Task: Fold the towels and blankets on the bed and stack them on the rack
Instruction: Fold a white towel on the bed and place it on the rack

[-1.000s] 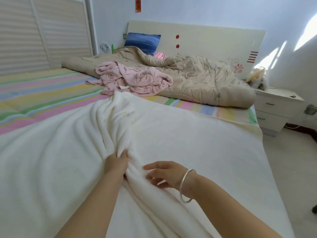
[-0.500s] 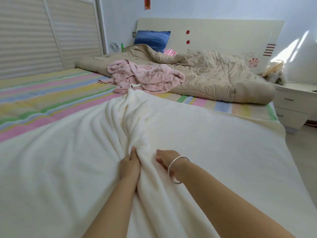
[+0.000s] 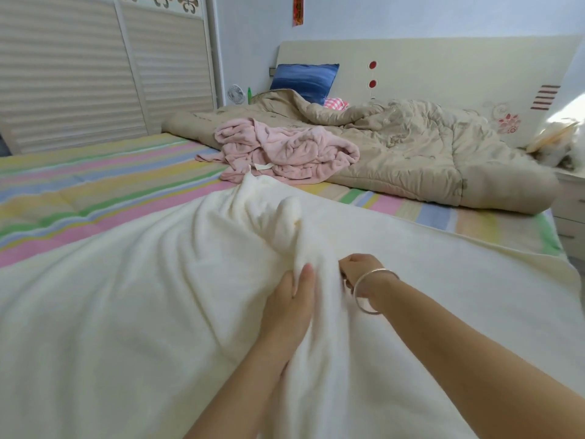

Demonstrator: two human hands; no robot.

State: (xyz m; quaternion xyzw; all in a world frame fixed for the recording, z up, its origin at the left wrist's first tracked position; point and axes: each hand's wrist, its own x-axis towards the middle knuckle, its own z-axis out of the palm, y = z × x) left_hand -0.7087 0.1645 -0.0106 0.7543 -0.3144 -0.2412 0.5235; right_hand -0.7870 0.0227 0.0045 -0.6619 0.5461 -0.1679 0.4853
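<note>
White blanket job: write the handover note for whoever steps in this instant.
Left hand: grips the left side of a bunched ridge in the white blanket.
Right hand: fingers curled into the same ridge from the right.
Things: the white blanket is spread across the near part of the bed. The pink blanket lies crumpled beyond it, against the beige quilt. The rack is not in view.
Done: nothing folded or stacked.
Left: fold the white blanket, then the pink blanket, and stack them on the rack.
</note>
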